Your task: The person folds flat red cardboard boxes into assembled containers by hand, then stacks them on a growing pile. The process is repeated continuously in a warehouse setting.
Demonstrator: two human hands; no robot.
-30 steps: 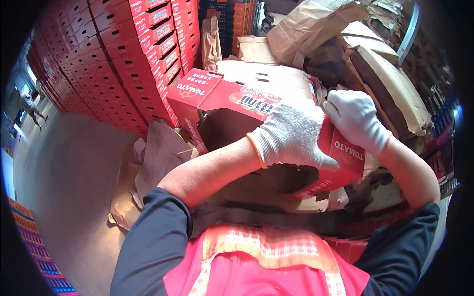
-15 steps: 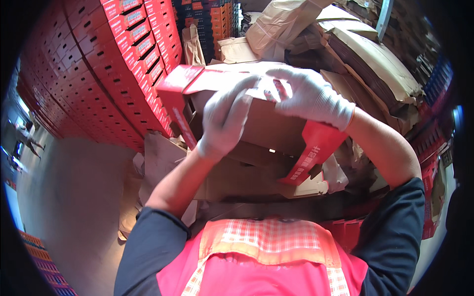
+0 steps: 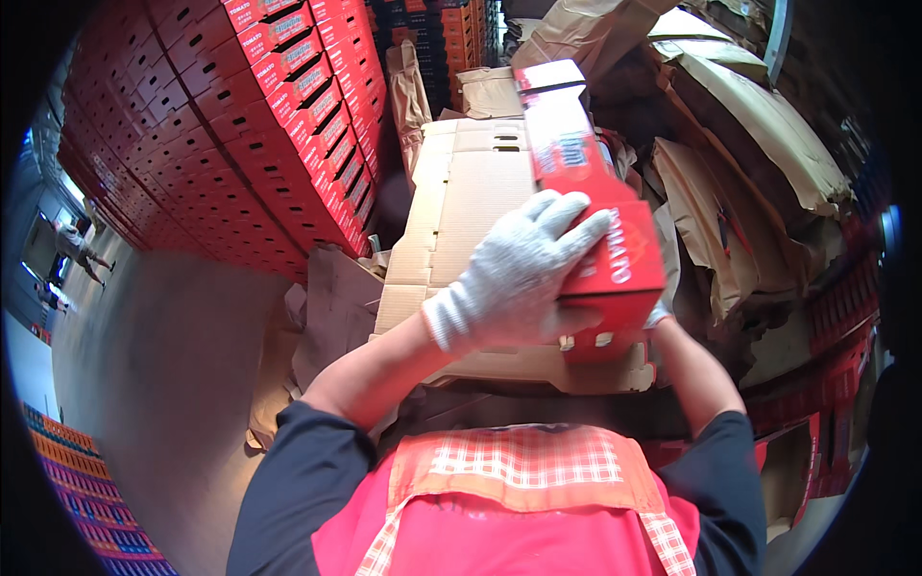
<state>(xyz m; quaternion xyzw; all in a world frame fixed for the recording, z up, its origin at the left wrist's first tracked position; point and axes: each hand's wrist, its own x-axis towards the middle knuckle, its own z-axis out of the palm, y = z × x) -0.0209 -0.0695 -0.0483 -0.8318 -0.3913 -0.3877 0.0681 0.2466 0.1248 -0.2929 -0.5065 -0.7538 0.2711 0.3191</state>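
A red cardboard box is tipped on its side in front of me, with its printed red end and long side showing. My left hand, in a white knitted glove, grips it; the fingers lie across the red panel and the thumb is out of sight. Only a gloved sliver of my right hand shows at the box's right corner; its fingers are hidden behind the box. Under and left of the box lies flat brown cardboard with cut slots and creases.
Tall stacks of red boxes rise at the left. Brown-paper-wrapped bundles lie at the right, and crumpled brown paper hangs by the flat cardboard. Dark and orange crates stand behind. A distant person is on the floor at far left.
The box has been turned from facing me open to lying on its side at the right. My left hand moved right onto its red panel; my right hand went down behind it.
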